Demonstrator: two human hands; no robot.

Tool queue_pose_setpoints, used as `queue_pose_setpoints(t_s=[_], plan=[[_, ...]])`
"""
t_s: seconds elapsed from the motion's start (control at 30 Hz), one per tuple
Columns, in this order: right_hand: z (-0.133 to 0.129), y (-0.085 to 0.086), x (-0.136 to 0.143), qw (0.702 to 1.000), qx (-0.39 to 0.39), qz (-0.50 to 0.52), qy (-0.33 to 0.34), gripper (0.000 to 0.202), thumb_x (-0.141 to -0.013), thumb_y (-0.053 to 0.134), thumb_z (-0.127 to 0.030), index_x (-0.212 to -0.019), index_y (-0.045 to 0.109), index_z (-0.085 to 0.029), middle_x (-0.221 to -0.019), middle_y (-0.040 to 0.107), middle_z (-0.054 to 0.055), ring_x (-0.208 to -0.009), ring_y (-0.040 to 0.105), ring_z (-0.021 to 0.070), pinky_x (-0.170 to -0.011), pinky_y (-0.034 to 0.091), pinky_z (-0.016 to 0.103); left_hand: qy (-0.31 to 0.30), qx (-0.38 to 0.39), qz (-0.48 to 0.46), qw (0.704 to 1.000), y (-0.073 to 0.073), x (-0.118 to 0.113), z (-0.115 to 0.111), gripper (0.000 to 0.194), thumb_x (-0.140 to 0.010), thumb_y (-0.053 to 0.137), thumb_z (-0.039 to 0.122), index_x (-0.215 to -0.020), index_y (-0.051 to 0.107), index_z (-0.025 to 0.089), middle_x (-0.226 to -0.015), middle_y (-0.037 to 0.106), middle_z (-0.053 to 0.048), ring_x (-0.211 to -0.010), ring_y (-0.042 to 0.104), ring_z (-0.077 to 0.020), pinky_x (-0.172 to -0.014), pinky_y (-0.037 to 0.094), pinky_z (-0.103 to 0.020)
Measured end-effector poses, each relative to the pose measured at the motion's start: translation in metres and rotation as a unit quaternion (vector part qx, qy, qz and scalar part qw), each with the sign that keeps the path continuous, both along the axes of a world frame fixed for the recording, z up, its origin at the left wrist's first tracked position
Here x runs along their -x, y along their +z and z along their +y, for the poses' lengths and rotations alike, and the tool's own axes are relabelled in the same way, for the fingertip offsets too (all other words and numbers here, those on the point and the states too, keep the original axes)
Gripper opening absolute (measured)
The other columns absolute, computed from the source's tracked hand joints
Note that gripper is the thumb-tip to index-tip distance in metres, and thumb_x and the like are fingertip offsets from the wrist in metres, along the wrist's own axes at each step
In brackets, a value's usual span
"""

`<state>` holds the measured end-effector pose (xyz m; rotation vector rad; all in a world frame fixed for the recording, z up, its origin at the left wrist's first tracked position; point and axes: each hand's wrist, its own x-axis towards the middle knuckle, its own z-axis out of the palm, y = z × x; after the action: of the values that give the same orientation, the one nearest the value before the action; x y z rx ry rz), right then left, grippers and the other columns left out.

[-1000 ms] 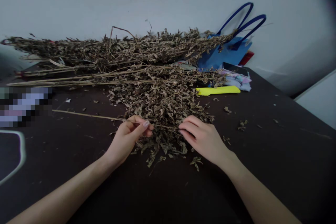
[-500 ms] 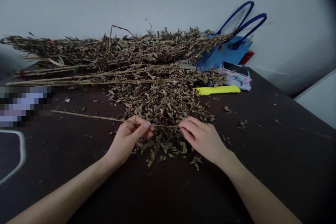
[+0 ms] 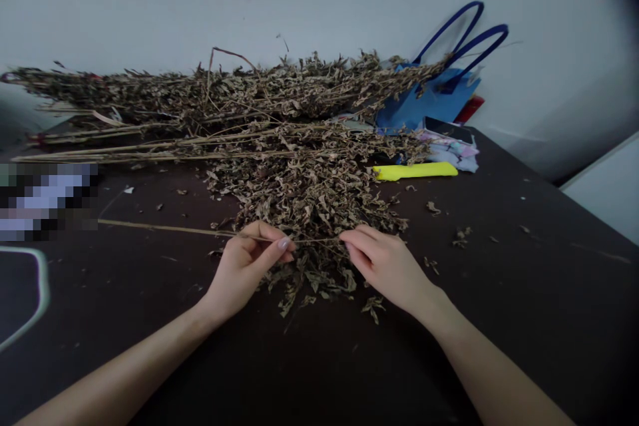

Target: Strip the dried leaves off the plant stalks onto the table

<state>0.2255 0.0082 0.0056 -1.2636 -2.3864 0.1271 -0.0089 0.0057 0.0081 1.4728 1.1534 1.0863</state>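
A thin dried stem [image 3: 160,227], stretched toward nine o'clock, is pinched by fingers of the left hand [image 3: 242,269]; dried leaves [image 3: 319,196] are heaped at twelve o'clock — farther along, the stem is gripped by fingers of the right hand [image 3: 387,259], a yellow object [image 3: 417,172] being seen at one o'clock from it.

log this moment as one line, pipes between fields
left hand: pinching dry stem | right hand: holding same stem | beneath: dried leaves | right of leaves: yellow object | back right: blue bag
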Motion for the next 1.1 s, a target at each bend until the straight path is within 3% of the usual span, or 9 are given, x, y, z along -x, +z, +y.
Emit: queue_pose_setpoints(t_s=[0.3, 0.7, 1.1], plan=[[0.0, 0.0008, 0.0002, 0.998, 0.02, 0.056, -0.023, 0.025, -0.086, 0.039, -0.011, -0.1, 0.06, -0.017, -0.085, 0.061, 0.005, -0.068, 0.055, 0.0117, -0.063, 0.044, 0.024, -0.058, -0.02, 0.006, 0.998, -0.0029, -0.0022, -0.0056, 0.013, -0.084, 0.054, 0.022, -0.076, 0.059, 0.014, -0.081, 0.061, -0.005, -0.068, 0.06, -0.0134, -0.063, 0.05, -0.024], [-0.0021, 0.0062, 0.0002, 0.999, 0.041, 0.025, -0.008, 0.03, -0.086, 0.035, -0.009, -0.098, 0.061, -0.017, -0.086, 0.058, 0.005, -0.072, 0.055, 0.0124, -0.064, 0.042, 0.024, -0.061, -0.049, 0.057, 0.995, -0.004, -0.0021, -0.0057, 0.02, -0.084, 0.054, 0.023, -0.069, 0.062, 0.013, -0.078, 0.059, -0.006, -0.075, 0.06, -0.0147, -0.065, 0.049, -0.024], [-0.0028, 0.0068, 0.0025, 0.999, 0.025, 0.029, 0.003, 0.031, -0.086, 0.034, -0.009, -0.093, 0.064, -0.017, -0.082, 0.058, 0.005, -0.068, 0.055, 0.0113, -0.06, 0.043, 0.023, -0.069, -0.046, 0.06, 0.995, -0.0051, -0.0033, -0.0058, 0.022, -0.085, 0.054, 0.022, -0.066, 0.062, 0.013, -0.077, 0.058, -0.005, -0.07, 0.058, -0.0129, -0.061, 0.048, -0.023]])
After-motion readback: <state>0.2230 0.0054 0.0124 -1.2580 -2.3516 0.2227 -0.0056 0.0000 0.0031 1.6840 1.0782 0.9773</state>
